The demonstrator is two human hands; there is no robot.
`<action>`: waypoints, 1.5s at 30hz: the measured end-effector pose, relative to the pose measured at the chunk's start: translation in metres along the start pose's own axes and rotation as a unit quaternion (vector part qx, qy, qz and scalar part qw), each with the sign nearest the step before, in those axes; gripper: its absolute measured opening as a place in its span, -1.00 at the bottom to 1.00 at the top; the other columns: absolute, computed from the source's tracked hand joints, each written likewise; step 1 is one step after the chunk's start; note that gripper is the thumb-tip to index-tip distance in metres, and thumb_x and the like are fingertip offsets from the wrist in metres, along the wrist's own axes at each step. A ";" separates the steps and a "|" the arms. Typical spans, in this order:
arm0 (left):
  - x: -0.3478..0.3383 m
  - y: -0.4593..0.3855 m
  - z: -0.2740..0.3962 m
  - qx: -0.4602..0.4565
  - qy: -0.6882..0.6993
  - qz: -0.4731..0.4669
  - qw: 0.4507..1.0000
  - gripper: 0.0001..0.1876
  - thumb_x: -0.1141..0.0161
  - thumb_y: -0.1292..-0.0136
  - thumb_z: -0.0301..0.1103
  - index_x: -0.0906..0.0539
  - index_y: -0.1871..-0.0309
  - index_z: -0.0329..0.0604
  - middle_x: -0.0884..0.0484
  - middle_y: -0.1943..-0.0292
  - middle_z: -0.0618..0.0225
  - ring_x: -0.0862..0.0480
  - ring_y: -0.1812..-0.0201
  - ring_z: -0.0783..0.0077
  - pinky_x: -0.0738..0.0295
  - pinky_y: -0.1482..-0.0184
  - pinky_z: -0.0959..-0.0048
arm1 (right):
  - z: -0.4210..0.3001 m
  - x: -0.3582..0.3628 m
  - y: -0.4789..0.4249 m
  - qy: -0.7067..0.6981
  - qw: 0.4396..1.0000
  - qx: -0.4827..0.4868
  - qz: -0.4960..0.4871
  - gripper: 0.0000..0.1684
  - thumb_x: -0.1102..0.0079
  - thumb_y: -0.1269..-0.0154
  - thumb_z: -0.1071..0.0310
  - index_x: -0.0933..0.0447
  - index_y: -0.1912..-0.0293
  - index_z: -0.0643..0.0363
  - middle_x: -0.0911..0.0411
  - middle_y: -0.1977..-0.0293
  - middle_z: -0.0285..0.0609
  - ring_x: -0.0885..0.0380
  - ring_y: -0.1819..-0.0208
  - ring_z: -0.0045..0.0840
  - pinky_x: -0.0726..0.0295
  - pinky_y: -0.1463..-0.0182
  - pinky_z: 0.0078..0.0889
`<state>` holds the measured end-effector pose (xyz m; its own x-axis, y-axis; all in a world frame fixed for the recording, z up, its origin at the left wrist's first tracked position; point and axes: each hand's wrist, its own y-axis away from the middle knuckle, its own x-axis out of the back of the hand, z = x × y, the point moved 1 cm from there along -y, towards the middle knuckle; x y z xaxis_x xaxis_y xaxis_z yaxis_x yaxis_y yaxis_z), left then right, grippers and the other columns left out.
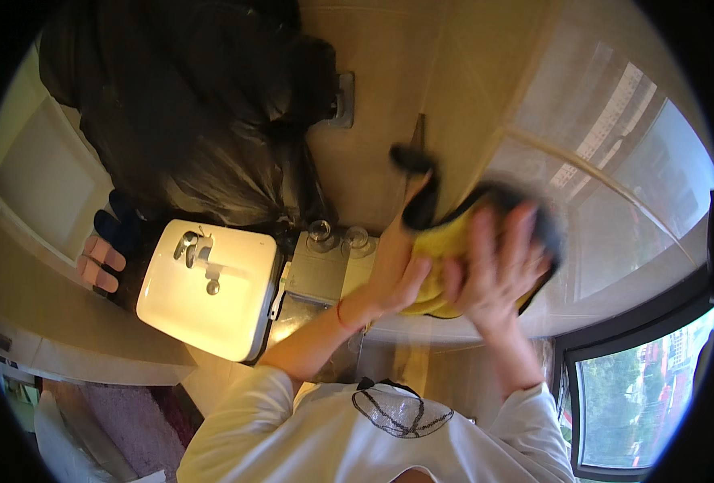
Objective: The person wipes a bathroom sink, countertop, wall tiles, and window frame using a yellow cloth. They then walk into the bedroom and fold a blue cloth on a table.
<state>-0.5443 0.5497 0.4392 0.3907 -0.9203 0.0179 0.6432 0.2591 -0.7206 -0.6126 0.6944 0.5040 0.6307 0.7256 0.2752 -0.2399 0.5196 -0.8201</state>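
Observation:
A yellow cloth with a black edge and a dark side (438,287) is bunched between my two hands, with one dark flap hanging out at the upper left. My left hand (396,271) holds its left part; a thin red band circles that wrist. On the cloth's right part lies my right hand (499,271), fingers spread and blurred. Both hands are in front of a glossy tiled wall. Whether the right fingers grip the cloth or only press on it cannot be told.
A white washbasin (236,326) with a metal tap (194,247) stands at left. Beside it are a grey box (314,271) and two clear glasses (357,238). Black plastic sheeting (194,115) hangs above. Slippers (100,262) lie far left; a window (628,404) is at lower right.

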 end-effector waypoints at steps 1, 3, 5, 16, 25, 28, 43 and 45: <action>0.003 -0.026 0.014 -0.011 0.023 -0.019 0.999 -0.20 0.22 -0.55 0.15 -0.15 -0.54 -0.45 -0.01 -0.59 -0.23 0.09 -0.63 -0.16 0.21 -0.60 0.09 | 0.011 0.004 -0.028 0.003 0.999 -0.026 0.023 -0.43 -0.03 -0.42 0.01 -0.46 -0.33 -0.01 -0.23 -0.46 0.03 -0.36 -0.29 -0.27 -0.31 -0.23 -0.21; 0.010 -0.053 0.034 -0.033 0.049 -0.035 0.998 -0.20 0.24 -0.56 0.15 -0.13 -0.57 -0.40 0.05 -0.62 -0.17 0.19 -0.65 -0.12 0.29 -0.61 0.09 | 0.019 0.012 -0.079 -0.004 0.994 -0.075 0.076 -0.37 0.06 -0.49 0.01 -0.37 -0.40 0.11 -0.16 -0.48 0.15 -0.29 -0.36 -0.09 -0.24 -0.33 -0.08; 0.014 -0.065 0.028 -0.049 0.048 -0.030 0.997 -0.21 0.23 -0.55 0.14 -0.13 -0.57 -0.37 0.04 -0.62 -0.10 0.17 -0.65 -0.11 0.29 -0.61 0.08 | 0.014 0.014 -0.100 -0.014 0.990 -0.105 0.088 -0.32 0.15 -0.56 0.00 -0.27 -0.46 0.23 -0.09 -0.50 0.28 -0.22 -0.43 0.09 -0.17 -0.42 0.04; 0.009 0.024 -0.062 -0.080 -0.057 -0.006 0.995 -0.35 0.13 -0.52 -0.07 -0.26 -0.52 -0.33 -0.19 -0.56 -0.04 -0.07 -0.60 -0.11 0.17 -0.61 0.03 | -0.081 -0.026 0.077 -0.013 1.000 0.009 -0.021 -0.37 -0.34 -0.17 -0.17 -0.61 -0.12 0.00 0.12 -0.54 0.32 -0.05 -0.47 0.22 -0.22 -0.40 0.26; 0.000 0.099 -0.106 0.073 0.042 0.018 0.996 -0.21 -0.09 -0.40 0.02 -0.24 -0.53 -0.34 -0.12 -0.58 -0.08 -0.01 -0.62 -0.12 0.17 -0.61 0.07 | -0.107 -0.031 0.121 -0.105 0.983 0.135 -0.066 -0.66 -0.47 -0.02 0.20 -0.73 0.13 -0.04 -0.29 -0.42 0.01 -0.31 -0.39 0.04 -0.35 -0.30 0.05; 0.013 0.046 -0.080 -0.027 0.002 -0.019 0.999 -0.18 -0.15 -0.36 -0.01 -0.19 -0.54 -0.36 -0.15 -0.57 -0.09 -0.02 -0.61 -0.15 0.14 -0.60 0.02 | -0.115 -0.022 0.099 -0.236 0.969 -0.066 0.015 -0.56 -0.47 -0.02 0.32 -0.73 0.03 -0.17 -0.46 -0.26 -0.33 -0.48 -0.26 -0.24 -0.56 -0.16 -0.10; 0.057 -0.124 -0.055 0.033 -0.231 -0.068 0.970 -0.34 0.09 -0.40 -0.51 -0.06 -0.54 -0.52 -0.18 -0.49 -0.32 -0.12 -0.55 -0.25 -0.17 -0.52 0.12 | -0.093 -0.012 -0.059 -0.043 0.989 -0.008 -0.140 -0.74 -0.21 -0.25 0.41 -0.72 0.08 0.06 -0.75 0.05 -0.21 -0.69 0.08 -0.42 -0.62 -0.03 -0.42; 0.058 -0.133 -0.068 0.036 -0.231 -0.074 0.970 -0.33 0.06 -0.42 -0.48 -0.05 -0.54 -0.52 -0.18 -0.50 -0.29 -0.12 -0.56 -0.23 -0.16 -0.52 0.13 | -0.097 -0.017 -0.066 -0.061 0.988 -0.011 -0.143 -0.77 -0.22 -0.26 0.41 -0.72 0.09 0.10 -0.75 0.08 -0.23 -0.70 0.13 -0.41 -0.66 0.09 -0.48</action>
<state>-0.6519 0.4420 0.4891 0.5324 -0.7243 0.4381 0.7526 0.1681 -0.6367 -0.5359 0.6039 0.5051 0.5766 0.6004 0.5542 -0.0478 0.7019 -0.7107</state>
